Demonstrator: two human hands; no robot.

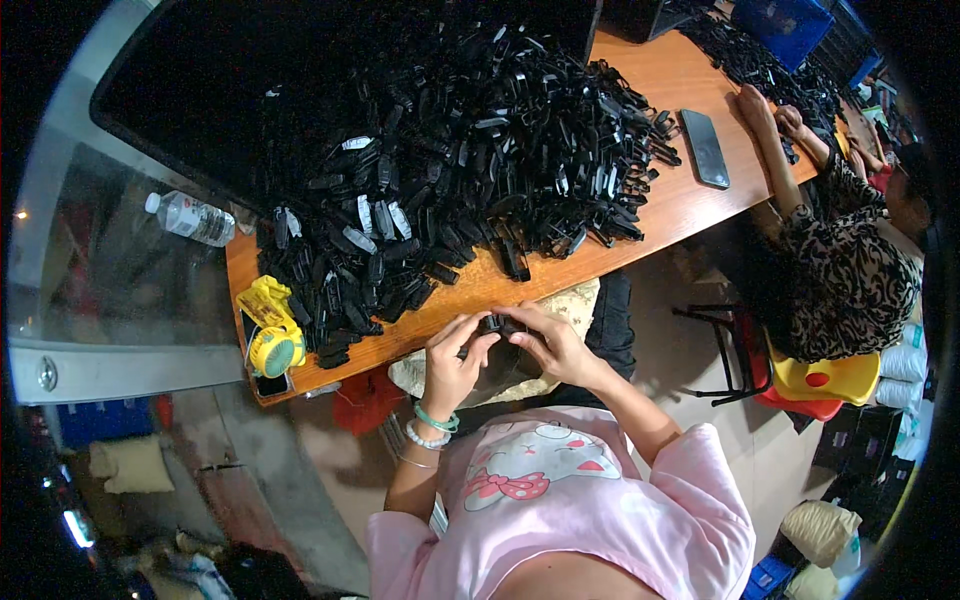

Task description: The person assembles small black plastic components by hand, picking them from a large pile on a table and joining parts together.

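Note:
Just off the table's near edge, my left hand (457, 358) and my right hand (552, 345) meet in front of my body. Between their fingertips is a small black plastic part (500, 324), pinched from both sides. Its exact shape is partly covered by my fingers. Beyond the hands, a big heap of similar black plastic parts (440, 160) covers much of the wooden table (480, 284). A few pieces in the heap show pale or shiny faces. One dark part (513, 262) lies at the heap's near edge, closest to my hands.
A yellow device with a round green face (275, 350) stands at the table's left corner, and a plastic bottle (190, 218) lies behind it. A phone (705, 149) rests on the right. Another person in a patterned top (850, 280) sits at the right with hands on the table.

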